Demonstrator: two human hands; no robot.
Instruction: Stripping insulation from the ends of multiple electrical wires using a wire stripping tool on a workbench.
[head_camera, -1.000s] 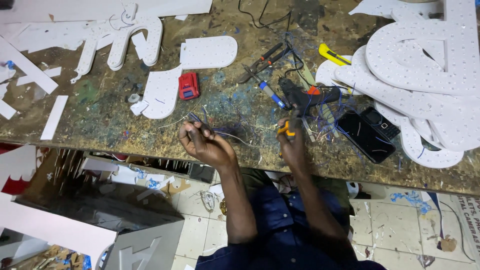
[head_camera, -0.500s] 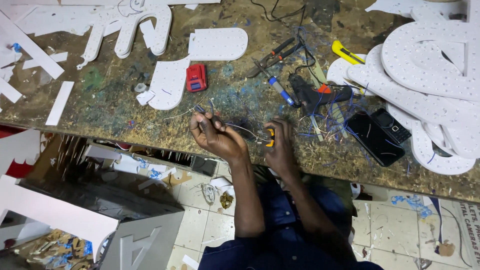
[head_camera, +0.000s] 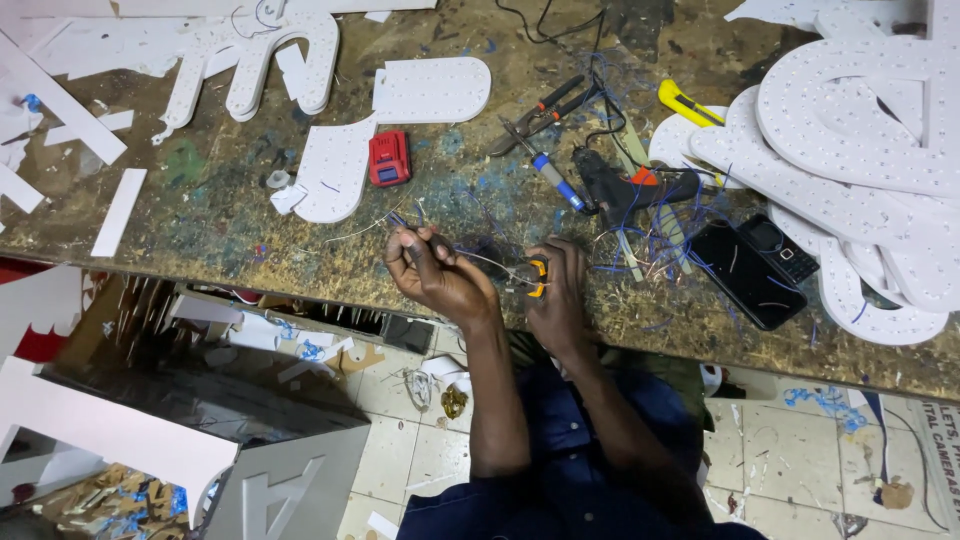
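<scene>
My left hand (head_camera: 437, 273) pinches one end of a thin wire (head_camera: 486, 260) over the paint-stained workbench (head_camera: 200, 205). My right hand (head_camera: 558, 290) grips an orange-handled wire tool (head_camera: 537, 277) closed on the same wire. Both hands sit near the bench's front edge, close together. Loose blue wire scraps (head_camera: 655, 250) lie just right of them.
On the bench: a red tape measure (head_camera: 389, 158), white foam cutouts (head_camera: 335, 165), pliers (head_camera: 540, 112), a blue-handled tool (head_camera: 555, 180), a black glue gun (head_camera: 625, 188), a yellow utility knife (head_camera: 688, 103), two black phones (head_camera: 755, 265), large white perforated letters (head_camera: 860, 130). Below, white letter shapes (head_camera: 280, 490) stand on the tiled floor.
The view has shifted slightly. My hands stay together at the bench edge; the left hand has pulled a little leftward, stretching the wire away from the tool.
</scene>
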